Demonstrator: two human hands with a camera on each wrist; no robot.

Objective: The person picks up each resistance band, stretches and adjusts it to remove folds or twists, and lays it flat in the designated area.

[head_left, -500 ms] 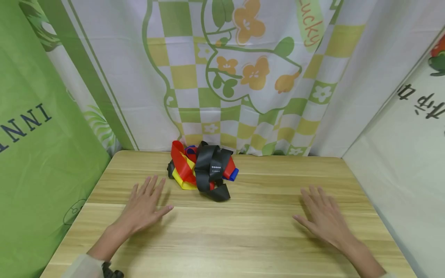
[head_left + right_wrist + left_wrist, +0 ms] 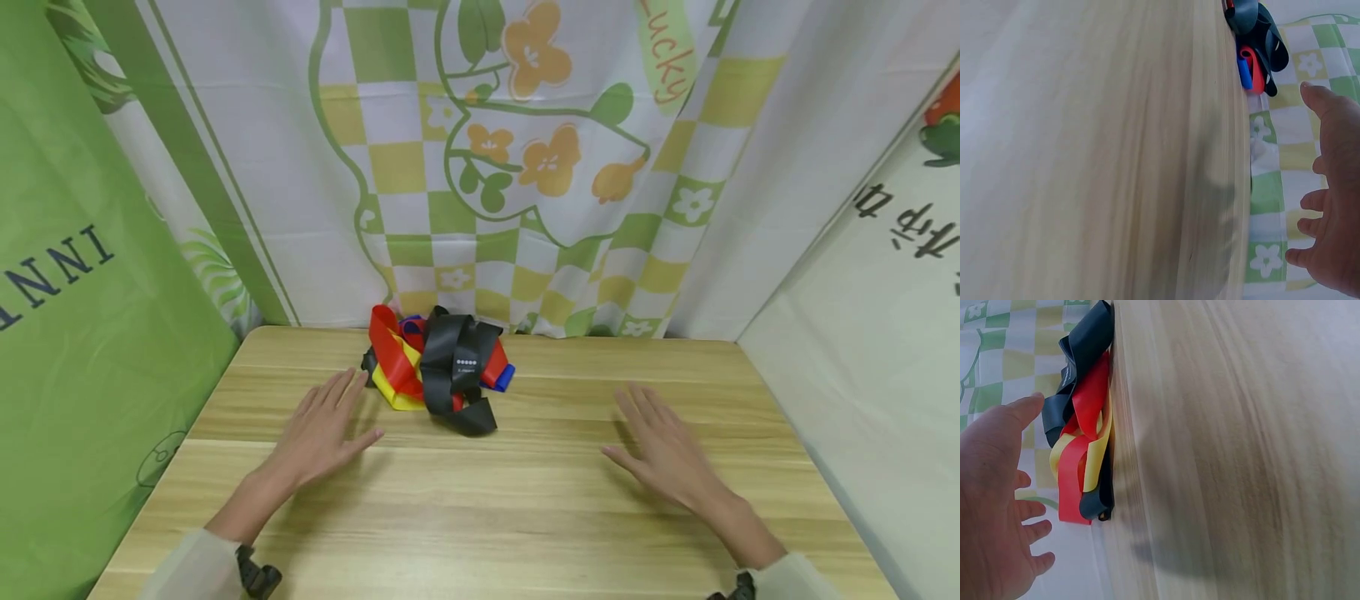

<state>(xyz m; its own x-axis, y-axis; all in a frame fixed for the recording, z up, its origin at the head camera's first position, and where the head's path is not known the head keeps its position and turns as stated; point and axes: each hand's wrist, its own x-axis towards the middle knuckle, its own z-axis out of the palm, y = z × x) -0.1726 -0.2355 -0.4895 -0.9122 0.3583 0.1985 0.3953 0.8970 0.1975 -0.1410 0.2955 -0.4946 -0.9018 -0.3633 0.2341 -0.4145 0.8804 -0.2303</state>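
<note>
The left hand (image 2: 318, 437) is held outstretched and released above the table (image 2: 495, 517), with a tangle of coloured bands (image 2: 444, 354) seen near it, ahead and rightward. The right hand (image 2: 669, 458) is likewise held outstretched and released, the bands being situated farther off, ahead and leftward.

"Lucky": rear curtain (image 2: 517, 208) | "INN": green cloth (image 2: 90, 350) | Chinese characters (image 2: 912, 220): right cloth (image 2: 877, 333)

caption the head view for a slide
Left hand and right hand above a light wooden tabletop bearing tangled flat bands in black, red, yellow and blue.
</note>
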